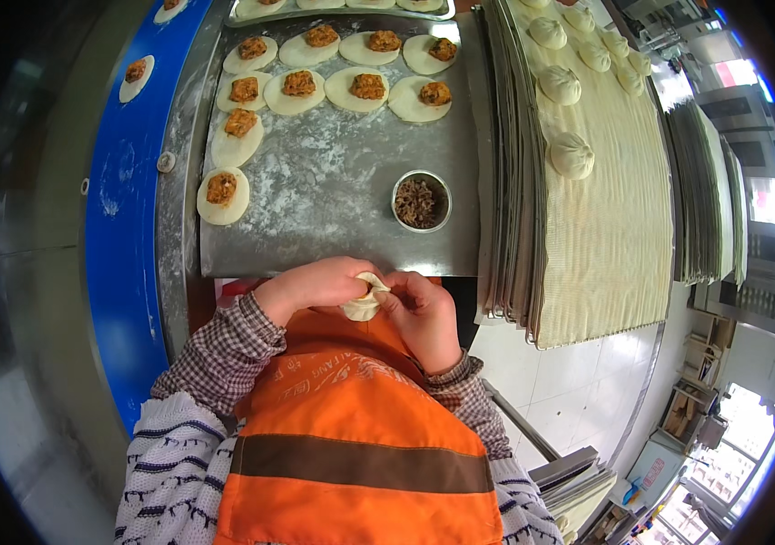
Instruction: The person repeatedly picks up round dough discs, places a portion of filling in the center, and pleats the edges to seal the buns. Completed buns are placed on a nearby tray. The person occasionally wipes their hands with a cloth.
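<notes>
Between my two hands, in front of the orange apron, is a partly gathered dough bun [363, 306] with a little filling showing in its opening. My left hand [322, 285] cups it from the left, thumb at the opening. The fingertips of my right hand [423, 310] pinch the pleated rim on the right side. Flat dough rounds [237, 139] topped with orange-brown filling [222, 189] lie in rows on the floured metal worktop [305, 204]. A round metal bowl [450, 204] of dark shredded filling [417, 204] stands near the worktop's front right.
A blue conveyor belt [122, 238] carrying filled rounds runs along the left. At the right, pleated buns [571, 155] sit on a mesh-covered stack of trays [605, 259]. A metal tray [339, 12] of dough rounds is at the back. More stacked trays [700, 191] stand farther right.
</notes>
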Action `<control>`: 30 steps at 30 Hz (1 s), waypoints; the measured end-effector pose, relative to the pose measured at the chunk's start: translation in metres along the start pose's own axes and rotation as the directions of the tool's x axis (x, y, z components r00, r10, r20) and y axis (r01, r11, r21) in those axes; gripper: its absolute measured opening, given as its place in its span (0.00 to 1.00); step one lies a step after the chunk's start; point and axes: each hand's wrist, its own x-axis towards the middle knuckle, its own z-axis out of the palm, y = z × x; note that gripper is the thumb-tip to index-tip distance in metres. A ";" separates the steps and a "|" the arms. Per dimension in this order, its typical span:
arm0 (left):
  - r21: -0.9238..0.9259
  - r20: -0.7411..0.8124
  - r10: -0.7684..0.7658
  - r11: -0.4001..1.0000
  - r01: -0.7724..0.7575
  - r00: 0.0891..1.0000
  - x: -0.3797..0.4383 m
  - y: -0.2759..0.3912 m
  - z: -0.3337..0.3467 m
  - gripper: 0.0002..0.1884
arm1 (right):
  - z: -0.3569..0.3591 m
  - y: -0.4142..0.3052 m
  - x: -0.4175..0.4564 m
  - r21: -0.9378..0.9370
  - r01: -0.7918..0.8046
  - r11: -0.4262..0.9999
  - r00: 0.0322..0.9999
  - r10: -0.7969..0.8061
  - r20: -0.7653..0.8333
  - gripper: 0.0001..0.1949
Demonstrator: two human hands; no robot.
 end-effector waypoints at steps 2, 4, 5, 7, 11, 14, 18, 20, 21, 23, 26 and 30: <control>0.084 0.050 0.083 0.993 -0.087 0.995 0.003 -0.001 -0.005 0.19 | -0.003 -0.008 0.004 0.046 -0.038 0.998 0.999 0.037 0.019 0.10; 0.026 0.037 0.155 0.987 -0.156 0.987 0.005 -0.008 -0.008 0.18 | -0.003 -0.002 0.005 0.049 0.032 0.998 0.999 -0.034 0.035 0.12; -0.002 0.028 0.191 0.982 -0.191 0.981 0.005 -0.010 -0.010 0.18 | -0.002 0.003 0.005 0.051 0.068 0.996 0.997 -0.070 0.043 0.13; -0.417 0.054 0.238 0.888 -0.194 0.970 0.000 -0.003 -0.008 0.19 | 0.001 0.013 0.004 0.408 -0.112 0.906 0.993 0.114 0.019 0.12; -0.687 -0.084 0.371 0.651 -0.324 0.925 0.007 -0.022 -0.002 0.22 | -0.005 0.005 0.008 0.647 -0.288 0.706 0.949 0.301 0.095 0.10; -0.543 -0.307 0.352 0.698 -0.467 0.884 0.014 -0.028 0.009 0.25 | -0.005 0.005 0.009 0.025 0.041 0.999 0.996 -0.039 -0.077 0.09; -0.451 -0.464 0.298 0.731 -0.512 0.834 0.018 -0.024 0.020 0.28 | -0.007 -0.005 0.011 -0.259 0.224 0.940 0.954 -0.266 -0.138 0.07; -0.346 -0.476 0.326 0.784 -0.515 0.816 0.018 -0.023 0.019 0.29 | -0.001 -0.005 0.013 0.207 0.041 0.977 0.989 -0.010 -0.146 0.07; -0.261 -0.455 0.356 0.823 -0.504 0.816 0.016 -0.023 0.016 0.30 | 0.001 -0.005 0.013 0.430 -0.060 0.901 0.988 0.115 -0.104 0.08; -0.170 -0.402 0.355 0.877 -0.450 0.844 0.011 -0.021 0.010 0.33 | -0.004 -0.003 0.010 0.183 0.037 0.982 0.997 -0.025 -0.070 0.11; -0.154 -0.318 0.285 0.925 -0.346 0.904 0.007 -0.021 0.003 0.35 | -0.010 -0.016 0.009 -0.182 0.193 0.964 0.980 -0.200 -0.018 0.11; -0.157 -0.207 0.250 0.946 -0.284 0.946 0.004 -0.021 -0.002 0.35 | -0.001 -0.011 0.010 0.318 -0.082 0.944 0.996 0.090 -0.011 0.09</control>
